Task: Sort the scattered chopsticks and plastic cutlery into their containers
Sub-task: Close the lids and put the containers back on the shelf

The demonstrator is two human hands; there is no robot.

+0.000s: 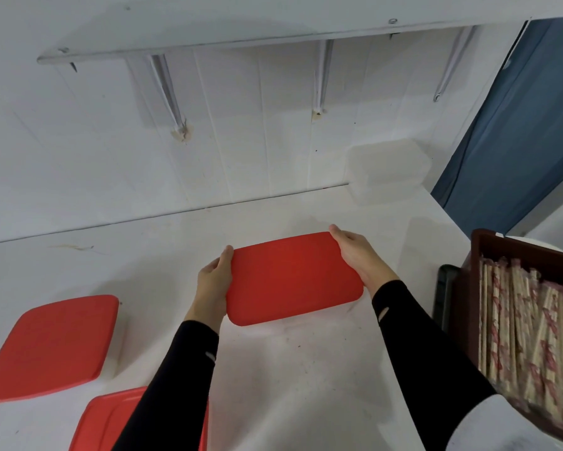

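White counter [306,369]: red lid [293,278] between left hand [213,284] and right hand [359,255], each gripping short edge (chopsticks [527,327] rightward).

Red rectangular plastic lid [293,278], centre: smooth, matt. White desk [273,369]: smooth, faintly stained. Paper-sleeved chopsticks [527,327] right. Blue cloth curtain [517,125] far right.

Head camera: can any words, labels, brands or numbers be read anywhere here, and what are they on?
No text in this view can be read.
chopstick wrappers in the brown box: red print, too blurred to read.
red lid being held: plain, no marking.
lid on the left and lid at the bottom edge: plain red, no marking seen.
clear tubs at the back: no label visible.
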